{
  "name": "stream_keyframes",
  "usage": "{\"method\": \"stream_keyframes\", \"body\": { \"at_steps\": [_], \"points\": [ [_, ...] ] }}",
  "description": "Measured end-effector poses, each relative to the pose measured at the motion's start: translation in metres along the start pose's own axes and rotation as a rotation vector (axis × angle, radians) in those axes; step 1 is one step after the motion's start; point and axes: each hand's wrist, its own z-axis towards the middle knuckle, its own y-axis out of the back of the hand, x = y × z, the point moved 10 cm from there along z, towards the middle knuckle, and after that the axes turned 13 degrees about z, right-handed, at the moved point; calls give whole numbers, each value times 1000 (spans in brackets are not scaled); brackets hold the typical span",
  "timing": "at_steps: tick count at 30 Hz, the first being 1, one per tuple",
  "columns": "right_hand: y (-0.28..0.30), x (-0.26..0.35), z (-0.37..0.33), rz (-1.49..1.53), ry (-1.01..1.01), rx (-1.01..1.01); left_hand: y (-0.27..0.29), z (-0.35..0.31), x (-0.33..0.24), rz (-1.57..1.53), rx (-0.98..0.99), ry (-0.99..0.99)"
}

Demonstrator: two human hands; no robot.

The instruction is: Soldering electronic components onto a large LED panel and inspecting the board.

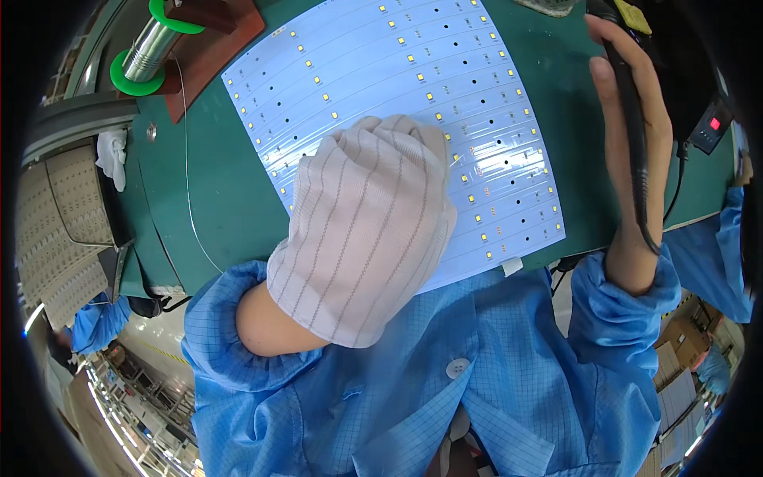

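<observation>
A white LED panel (381, 79) with rows of small yellow chips lies in front of me. My left hand (366, 222), in a pale striped glove, is over its near left part with the fingers curled. Their tips, and anything in them, are hidden beneath the glove. At the right, my bare right hand (636, 119) grips the black handle of a soldering iron (633, 131), whose cord runs down along the wrist. The iron's tip cannot be made out against the dark area. Thin solder wire (187, 159) trails from a spool (149, 52) toward my left sleeve.
The spool has green flanges and sits by a reddish-brown stand (230, 40) on the green work surface (218, 171). A black box with a red display (714, 124) is at the far right. A yellow sponge (633, 16) lies at the back right. Other people's blue sleeves show at both sides.
</observation>
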Motion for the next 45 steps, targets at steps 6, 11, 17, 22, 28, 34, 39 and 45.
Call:
{"method": "stream_keyframes", "body": {
  "at_steps": [6, 11, 17, 22, 28, 34, 39, 45],
  "points": [
    [42, -14, -21, 609, 81, -183, 1, -5, 3, 98, -18, 12],
    [14, -23, -43, 864, -290, 121, 0, -1, -1, 181, -105, -36],
    [2, -21, -48, 946, -295, 177, 3, 4, 1, 88, 12, 42],
    [-1, -25, -50, 959, -321, 192, 6, 3, -1, 146, -73, 31],
    [-5, -26, -48, 1001, -338, 204, -1, 10, -2, 173, 28, 15],
    [-4, -26, -46, 979, -344, 211, -3, 10, -4, 234, 85, -7],
    [11, -30, -44, 980, -300, 107, 1, 5, 0, 67, 29, -2],
    [27, -18, -50, 721, -175, 66, 13, -14, 29, -457, 1, 291]
  ]
}}
